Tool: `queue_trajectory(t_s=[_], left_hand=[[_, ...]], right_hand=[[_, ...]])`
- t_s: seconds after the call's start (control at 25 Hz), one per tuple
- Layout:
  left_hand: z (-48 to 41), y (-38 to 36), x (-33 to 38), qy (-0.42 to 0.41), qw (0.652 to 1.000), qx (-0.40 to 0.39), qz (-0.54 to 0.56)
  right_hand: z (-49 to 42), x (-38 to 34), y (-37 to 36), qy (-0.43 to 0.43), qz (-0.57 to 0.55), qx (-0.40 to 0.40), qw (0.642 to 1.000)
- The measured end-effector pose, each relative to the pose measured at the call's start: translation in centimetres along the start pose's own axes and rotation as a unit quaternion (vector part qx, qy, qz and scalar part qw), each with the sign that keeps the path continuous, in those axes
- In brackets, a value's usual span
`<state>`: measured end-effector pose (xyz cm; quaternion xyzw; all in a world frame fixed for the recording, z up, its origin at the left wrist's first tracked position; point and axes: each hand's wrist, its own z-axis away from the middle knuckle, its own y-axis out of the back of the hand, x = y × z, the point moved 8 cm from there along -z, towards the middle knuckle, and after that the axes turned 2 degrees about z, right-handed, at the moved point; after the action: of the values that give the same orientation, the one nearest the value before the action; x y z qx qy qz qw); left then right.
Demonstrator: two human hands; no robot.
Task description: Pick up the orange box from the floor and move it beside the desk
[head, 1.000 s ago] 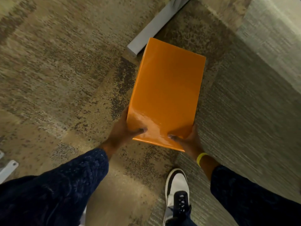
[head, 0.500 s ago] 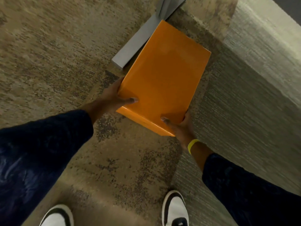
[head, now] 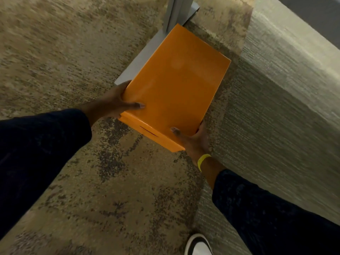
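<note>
The glossy orange box (head: 176,85) is held above the carpet in the middle of the head view, its long side pointing away from me. My left hand (head: 114,103) grips its near left corner, thumb on the lid. At the near right corner my right hand (head: 193,142), with a yellow wristband, clasps the box from below and the side. The box's far end overlaps the grey metal desk foot (head: 136,65), from which an upright desk leg (head: 178,11) rises at the top.
Mottled brown carpet (head: 64,52) covers the floor on the left and centre; a paler ribbed carpet strip (head: 276,107) runs along the right. One white and black shoe (head: 198,245) shows at the bottom edge.
Both hands have carried the box forward, toward the desk foot, so it now overlaps the foot's bar. The desk leg has come into view; one shoe has dropped out of frame.
</note>
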<state>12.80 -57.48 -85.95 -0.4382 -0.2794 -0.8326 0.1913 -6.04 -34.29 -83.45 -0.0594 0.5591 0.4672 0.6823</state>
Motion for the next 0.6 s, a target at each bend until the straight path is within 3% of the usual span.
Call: queue_trajectory(t_s=[0.12, 0.28, 0.4, 0.6], left_hand=[[0.0, 0.0, 0.2, -0.002, 1.0, 0.0, -0.016], [0.7, 0.6, 0.9, -0.025, 0.985, 0.069, -0.157], [2.9, -0.1, 1.9, -0.057, 0.942, 0.116, -0.31], [10.1, -1.0, 2.7, -0.082, 0.88, 0.092, -0.458]], right_hand=[[0.1, -0.2, -0.1, -0.011, 0.002, -0.006, 1.0], [0.2, -0.3, 0.1, -0.043, 0.034, -0.024, 0.998], [0.9, -0.9, 0.4, -0.041, 0.119, -0.038, 0.991], [4.1, -3.6, 1.4, 0.033, 0.253, -0.045, 0.966]])
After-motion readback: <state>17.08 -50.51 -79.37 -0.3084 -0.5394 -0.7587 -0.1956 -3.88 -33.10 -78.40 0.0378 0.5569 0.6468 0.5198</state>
